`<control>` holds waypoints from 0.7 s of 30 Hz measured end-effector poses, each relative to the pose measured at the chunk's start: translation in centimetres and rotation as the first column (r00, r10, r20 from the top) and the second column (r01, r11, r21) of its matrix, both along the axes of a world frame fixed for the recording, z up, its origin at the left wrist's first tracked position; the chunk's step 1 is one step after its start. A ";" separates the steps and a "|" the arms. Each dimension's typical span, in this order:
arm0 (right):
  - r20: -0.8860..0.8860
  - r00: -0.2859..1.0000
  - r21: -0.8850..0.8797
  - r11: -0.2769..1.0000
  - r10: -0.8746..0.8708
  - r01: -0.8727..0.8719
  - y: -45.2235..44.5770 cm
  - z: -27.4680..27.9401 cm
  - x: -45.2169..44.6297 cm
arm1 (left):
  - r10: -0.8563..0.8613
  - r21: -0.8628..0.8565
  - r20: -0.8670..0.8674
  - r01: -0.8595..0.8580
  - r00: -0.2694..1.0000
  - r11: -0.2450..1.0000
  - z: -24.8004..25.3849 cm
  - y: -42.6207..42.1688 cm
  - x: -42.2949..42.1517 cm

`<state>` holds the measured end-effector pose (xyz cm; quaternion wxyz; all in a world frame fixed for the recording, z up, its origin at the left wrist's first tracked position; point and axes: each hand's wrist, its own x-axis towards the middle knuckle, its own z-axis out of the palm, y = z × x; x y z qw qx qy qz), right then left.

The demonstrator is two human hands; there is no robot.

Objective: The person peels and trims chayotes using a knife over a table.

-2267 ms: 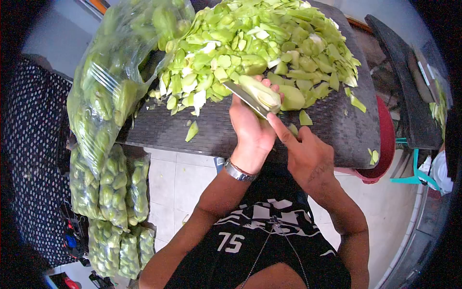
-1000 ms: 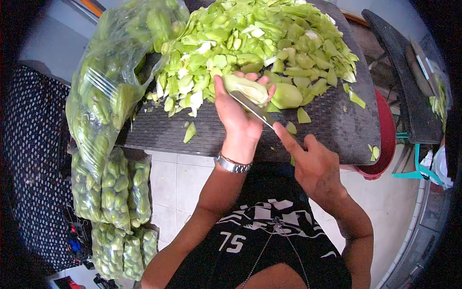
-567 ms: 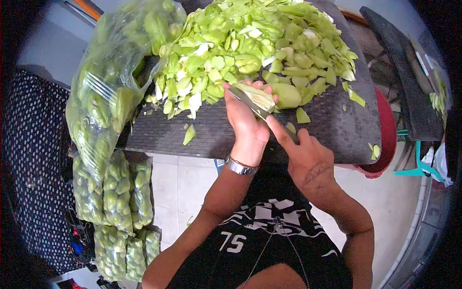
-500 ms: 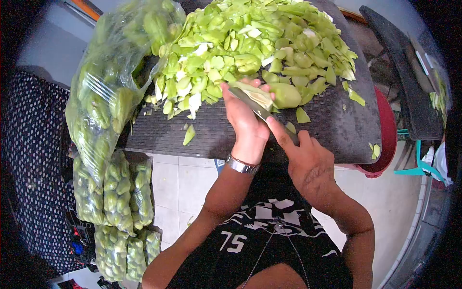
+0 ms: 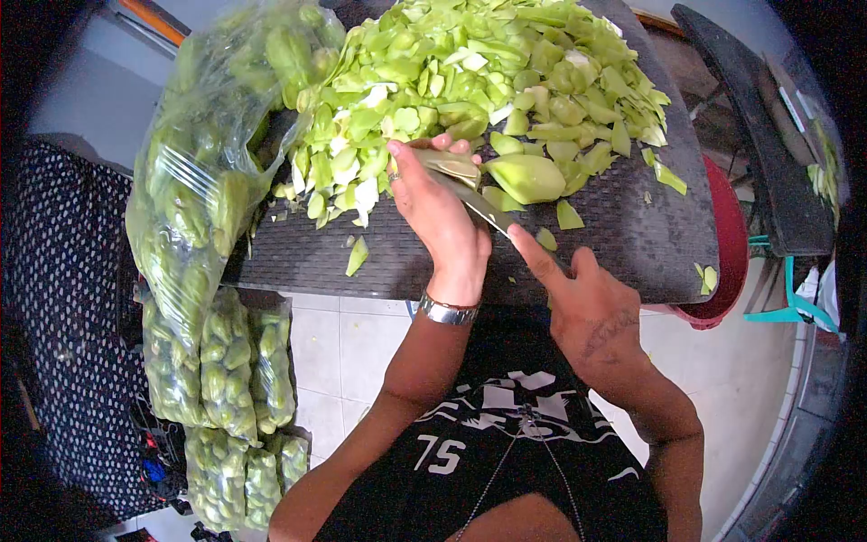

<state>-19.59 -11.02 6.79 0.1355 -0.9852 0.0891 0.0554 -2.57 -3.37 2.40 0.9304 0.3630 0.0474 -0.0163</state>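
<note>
My left hand [image 5: 444, 226], with a metal-band watch at the wrist, cups a cut piece of chayote [image 5: 450, 165] whose pale inner side shows. My right hand [image 5: 596, 312] grips a kitchen knife [image 5: 488, 213], index finger stretched along the blade; the handle is hidden in the palm. The blade slants up to the left, with its tip end hidden at the chayote and left fingers. Just right of the left fingers, a larger chayote piece [image 5: 526, 179] lies on the dark woven-pattern tabletop [image 5: 334, 262]. Behind it spreads a heap of green chayote slices [image 5: 488, 86].
A clear plastic bag of whole chayotes [image 5: 194, 199] slumps over the table's left edge. Several more filled bags [image 5: 226, 379] stand on the tiled floor below. A red tub [image 5: 722, 271] is under the right edge, near a turquoise stool [image 5: 790, 298].
My left hand has shifted left and slightly up with the chayote piece. The knife has come with it, its blade now lower against the piece. More of the larger chayote piece shows.
</note>
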 end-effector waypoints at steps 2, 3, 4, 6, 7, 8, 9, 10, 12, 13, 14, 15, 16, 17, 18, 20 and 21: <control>-0.016 1.000 0.021 0.999 -0.025 0.025 -0.1 0.2 -0.3 | 0.004 0.008 0.036 -0.005 0.999 1.000 -0.1 0.3 0.2; 0.008 1.000 0.041 0.999 -0.024 0.024 -0.2 0.2 -0.5 | -0.002 0.030 0.071 -0.001 0.997 1.000 -0.6 0.6 0.6; 0.033 0.999 0.058 0.998 -0.026 0.024 -0.5 0.1 -0.7 | -0.010 0.049 0.107 0.004 0.994 0.999 -1.0 0.6 1.0; 0.081 0.996 0.083 0.996 -0.029 0.022 -0.7 -0.2 -1.2 | -0.058 0.045 0.097 0.054 0.994 0.998 -1.5 0.8 1.1; 0.112 0.993 0.087 0.996 -0.027 0.017 -0.8 -0.4 -1.2 | -0.078 0.043 0.094 0.074 0.993 0.996 -1.5 0.9 1.1; 0.147 0.989 0.091 0.996 -0.023 0.010 -1.0 -0.6 -1.2 | -0.081 0.064 0.074 0.077 0.994 0.995 -1.5 1.0 1.1; 0.157 0.987 0.118 0.993 -0.018 0.000 -1.2 -0.5 -1.2 | -0.085 0.087 0.052 0.080 0.995 0.993 -1.3 1.2 0.9; 0.166 0.986 0.146 0.989 -0.014 -0.010 -1.4 -0.2 -1.2 | -0.089 0.110 0.029 0.086 0.996 0.990 -1.3 1.3 0.8; 0.212 0.973 0.192 0.980 -0.089 0.047 -1.7 -0.1 -1.1 | -0.068 0.141 0.014 0.066 0.998 0.988 -1.2 1.3 0.9; 0.248 0.955 0.214 0.971 -0.162 0.110 -1.8 -0.3 -1.0 | -0.055 0.154 0.009 0.053 0.998 0.987 -1.2 1.3 1.0; 0.280 0.931 0.238 0.957 -0.234 0.169 -2.0 -0.4 -0.9 | -0.091 0.165 0.018 0.086 0.996 0.983 -1.5 1.7 1.1; 0.296 0.920 0.255 0.950 -0.256 0.182 -2.6 -0.3 -1.0 | -0.128 0.176 0.025 0.121 0.991 0.977 -1.7 2.4 1.2; 0.313 0.908 0.274 0.942 -0.279 0.195 -3.6 0.0 -1.0 | -0.166 0.188 0.032 0.157 0.986 0.970 -1.9 2.9 1.4; 0.348 0.903 0.327 0.935 -0.251 0.134 -3.9 -0.3 -0.9 | -0.185 0.133 -0.041 0.189 0.982 0.973 -1.9 3.1 1.5; 0.383 0.897 0.378 0.923 -0.223 0.069 -4.3 -0.7 -0.7 | -0.208 0.074 -0.113 0.217 0.972 0.973 -1.4 3.0 1.6; 0.319 0.929 0.518 0.855 -0.188 -0.005 -4.2 -1.0 -0.4 | -0.408 -0.066 -0.112 0.403 0.906 0.913 -1.8 3.9 2.1; 0.225 0.960 0.604 0.797 -0.167 -0.004 -3.8 -0.9 0.0 | -0.406 -0.116 -0.150 0.391 0.902 0.913 -1.5 3.7 2.1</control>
